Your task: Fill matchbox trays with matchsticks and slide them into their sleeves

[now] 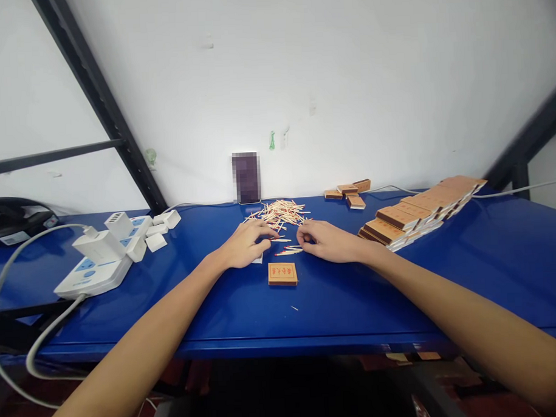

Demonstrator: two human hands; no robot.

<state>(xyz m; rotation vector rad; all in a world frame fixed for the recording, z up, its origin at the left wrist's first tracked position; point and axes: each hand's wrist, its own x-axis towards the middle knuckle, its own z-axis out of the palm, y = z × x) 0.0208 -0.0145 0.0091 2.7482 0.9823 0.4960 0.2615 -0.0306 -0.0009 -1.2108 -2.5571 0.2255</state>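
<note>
My left hand (247,244) hovers low over the table, thumb and forefinger apart, the fingertips by a few loose matches (283,239). Partly covered by that hand is a small white-edged piece (258,259), its kind unclear. My right hand (328,241) has its fingers curled together at the right ends of a small row of red-tipped matches (288,251); whatever is in the pinch is hidden. Just beyond both hands lies a heap of matches (282,213). Nearer to me, a closed matchbox (283,273) with red lettering lies flat.
Rows of stacked matchboxes (424,206) fill the right side; several more matchboxes (348,192) lie by the wall. On the left are a power strip (98,278) with chargers and white adapters (162,228). A blurred dark device (246,177) leans against the wall. One stray match (294,307) lies near the blue table's front edge (310,341).
</note>
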